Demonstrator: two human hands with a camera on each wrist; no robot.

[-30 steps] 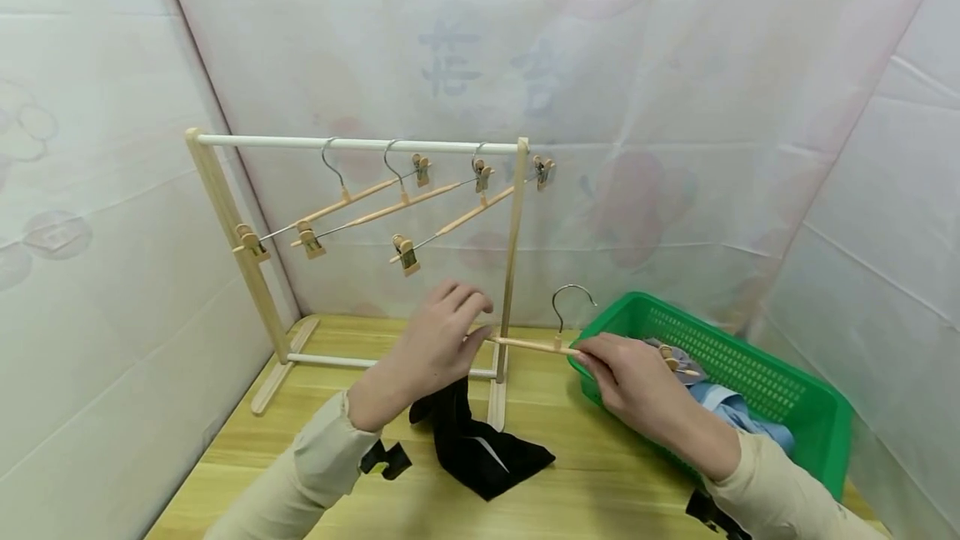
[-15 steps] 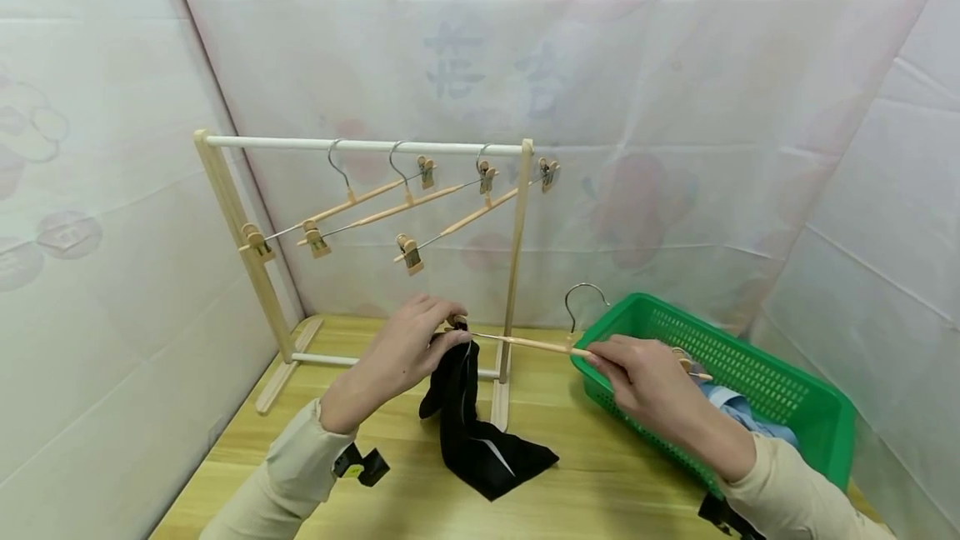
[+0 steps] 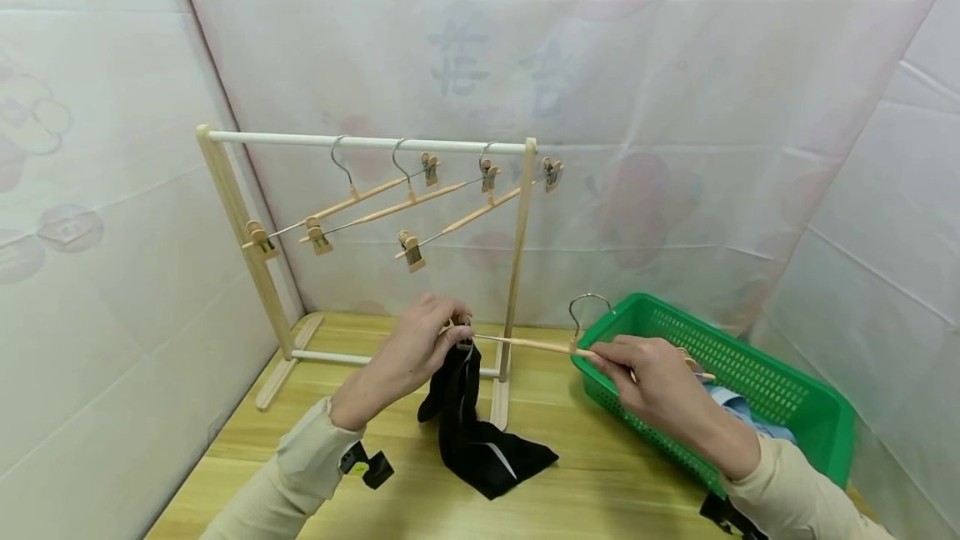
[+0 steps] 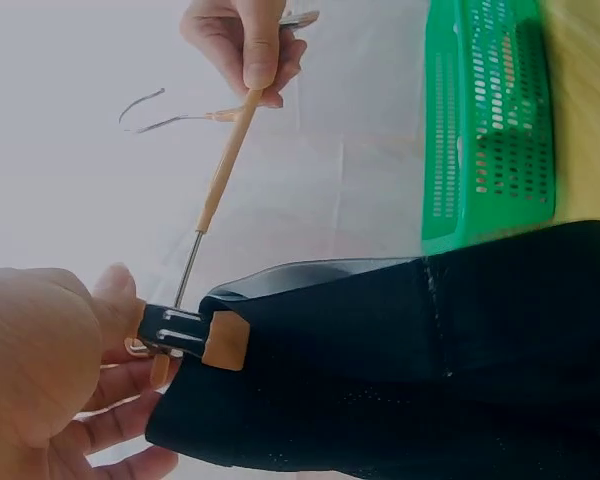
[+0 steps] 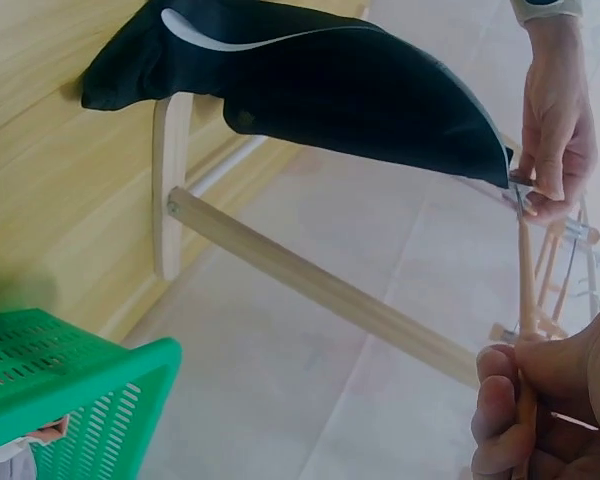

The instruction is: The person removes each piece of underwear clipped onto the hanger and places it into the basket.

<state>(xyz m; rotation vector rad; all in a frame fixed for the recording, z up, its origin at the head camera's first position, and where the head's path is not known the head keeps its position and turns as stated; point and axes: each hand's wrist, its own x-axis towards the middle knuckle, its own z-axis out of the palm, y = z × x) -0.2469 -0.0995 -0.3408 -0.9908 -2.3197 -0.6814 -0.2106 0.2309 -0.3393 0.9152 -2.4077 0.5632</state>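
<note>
A clip hanger (image 3: pixel 536 345) with a wooden bar and a metal hook is held level by both hands. My left hand (image 3: pixel 405 352) pinches the clip (image 4: pixel 172 329) at its left end. That clip's wooden tip lies against the top edge of a black garment (image 3: pixel 480 452) with a thin pale stripe; the cloth hangs down and its lower part lies on the table. My right hand (image 3: pixel 648 369) grips the bar just right of the hook. The right-end clip (image 3: pixel 692 363) shows partly behind the right hand, over the basket.
A wooden rack (image 3: pixel 517 265) stands at the back left, with three clip hangers on its white top rail (image 3: pixel 285 139). To the right is a green basket (image 3: pixel 817 407) holding light blue and grey cloth. White fabric walls surround the wooden table (image 3: pixel 585 490).
My left hand has moved left and slightly down, and the left clip now shows at the garment's top edge. The right hand has shifted slightly right along with the hanger.
</note>
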